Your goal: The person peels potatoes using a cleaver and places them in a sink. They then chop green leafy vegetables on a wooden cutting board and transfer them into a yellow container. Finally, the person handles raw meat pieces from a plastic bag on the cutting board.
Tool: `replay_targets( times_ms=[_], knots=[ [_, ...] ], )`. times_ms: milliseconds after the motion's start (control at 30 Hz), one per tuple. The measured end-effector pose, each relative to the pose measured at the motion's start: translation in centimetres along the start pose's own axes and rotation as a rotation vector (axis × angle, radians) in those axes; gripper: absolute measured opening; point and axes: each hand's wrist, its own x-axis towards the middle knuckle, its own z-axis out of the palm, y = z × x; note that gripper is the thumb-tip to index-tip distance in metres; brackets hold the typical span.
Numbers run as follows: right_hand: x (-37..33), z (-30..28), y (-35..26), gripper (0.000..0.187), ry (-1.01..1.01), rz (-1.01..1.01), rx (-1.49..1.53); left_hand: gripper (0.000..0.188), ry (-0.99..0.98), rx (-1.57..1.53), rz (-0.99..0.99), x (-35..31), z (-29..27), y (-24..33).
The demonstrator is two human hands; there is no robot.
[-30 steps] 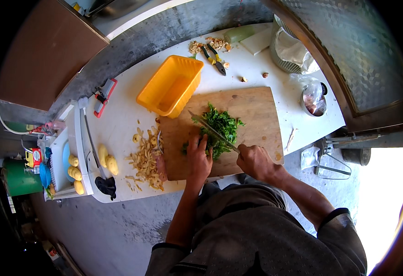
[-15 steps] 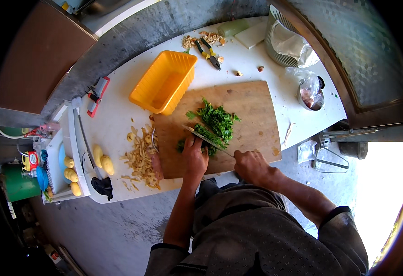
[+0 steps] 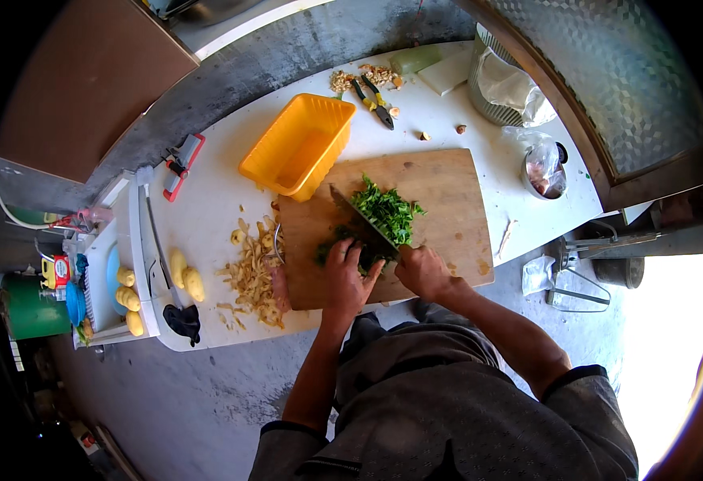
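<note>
A wooden cutting board (image 3: pixel 447 216) lies on the white table, with a pile of chopped leafy greens (image 3: pixel 395 210) on it. My right hand (image 3: pixel 425 274) grips the handle of a wide-bladed kitchen knife (image 3: pixel 364 218). The blade slants up and left across the board, along the left side of the pile. Beside it, my left hand (image 3: pixel 346 276) rests over more dark greens (image 3: pixel 335 236) near the board's front edge. Its thumb is spread away from the fingers, and some leaves show in that gap. The fingertips are partly lost among the leaves.
An orange plastic basket (image 3: pixel 337 144) overlaps the board's far left corner. Left of the board lie peelings (image 3: pixel 251 276) and potatoes (image 3: pixel 184 276). Pliers (image 3: pixel 379 108) and nutshell bits (image 3: pixel 342 81) are at the back. A metal bowl (image 3: pixel 545 184) holding a plastic bag stands at right.
The knife blade has swung more upright and lifted away from my left fingers, showing its broad side. My left thumb has spread outward. The whole view has shifted slightly.
</note>
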Motion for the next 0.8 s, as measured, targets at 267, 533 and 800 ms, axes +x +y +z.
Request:
replay_targets(
  times_ms=[267, 533, 800],
  knots=[
    [-3.7, -3.7, -2.3, 0.01, 0.052, -0.111, 0.018, 0.042, 0.05, 0.092, -0.056, -1.3, -0.3, -0.6],
    [-6.0, -2.9, -1.1, 0.005, 0.013, -0.216, -0.118, 0.028, 0.039, -0.046, -0.045, -0.6, 0.1, -0.9],
    [-4.9, -2.9, -1.4, 0.007, -0.112, -0.364, -0.42, 0.032, 0.032, -0.023, -0.036, -0.1, 0.9, -2.2]
  ],
)
